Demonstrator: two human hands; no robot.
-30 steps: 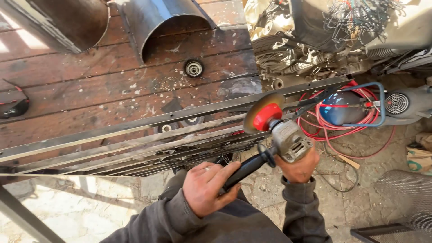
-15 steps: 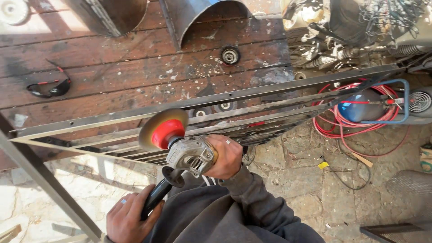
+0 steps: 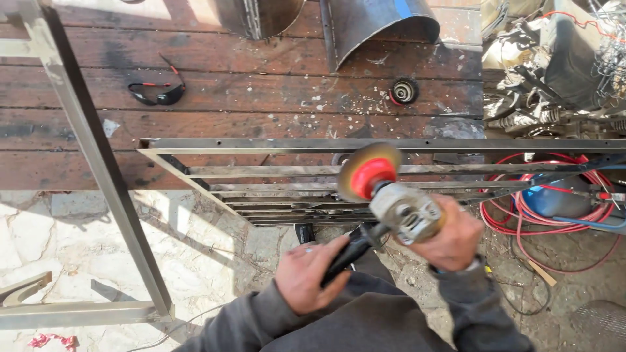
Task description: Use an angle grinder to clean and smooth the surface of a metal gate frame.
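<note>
The left hand [image 3: 306,274] clamps the angle grinder's [image 3: 391,202] black handle, the right hand [image 3: 450,234] wraps its body — steadying the disc over the steel frame [image 3: 274,145] at twelve o'clock.

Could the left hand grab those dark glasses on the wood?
Probably not right away: the left hand grips the grinder handle, and the glasses lie beyond the metal frame.

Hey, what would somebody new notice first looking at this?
The angle grinder at centre, its red-hubbed disc over the stacked metal frame, held by the right hand on the body and the left hand on the black handle. Dark safety glasses lie on the wooden planks upper left.
</note>
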